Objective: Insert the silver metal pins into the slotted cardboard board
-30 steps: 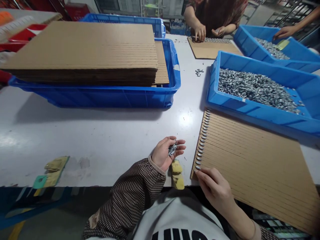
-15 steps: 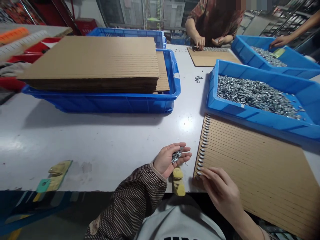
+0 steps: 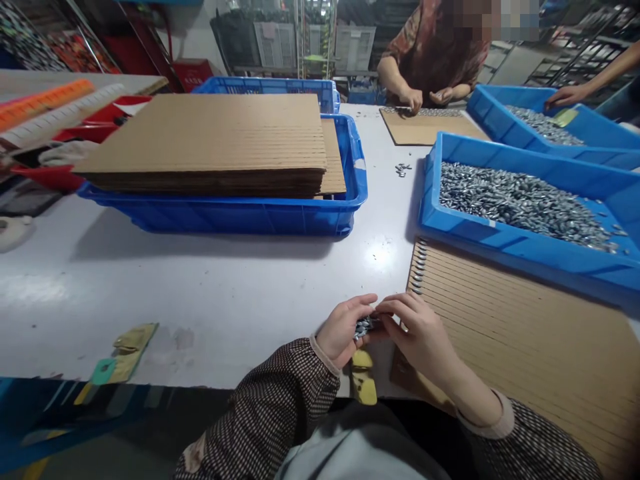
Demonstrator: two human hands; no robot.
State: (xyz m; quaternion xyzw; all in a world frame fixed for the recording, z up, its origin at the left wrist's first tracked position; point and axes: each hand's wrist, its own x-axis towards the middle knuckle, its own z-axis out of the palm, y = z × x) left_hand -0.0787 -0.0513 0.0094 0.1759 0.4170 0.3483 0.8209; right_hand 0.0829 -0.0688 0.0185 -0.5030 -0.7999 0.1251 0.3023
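My left hand (image 3: 344, 328) is cupped palm-up at the table's near edge, closed around a small heap of silver metal pieces (image 3: 364, 326). My right hand (image 3: 417, 333) has its fingertips pinched into that heap. Just to the right lies a slotted cardboard sheet (image 3: 525, 340). A row of silver pieces (image 3: 418, 267) is set along its left edge.
A blue bin of silver pieces (image 3: 520, 200) stands behind the sheet. A blue bin stacked with cardboard sheets (image 3: 220, 143) sits at the left. Across the table another person's hands (image 3: 420, 99) work on a second sheet. Yellow tape (image 3: 363, 377) marks the table edge.
My right hand left the lower left corner of the cardboard sheet and moved left to the pieces in my left hand. The view tilted up a little.
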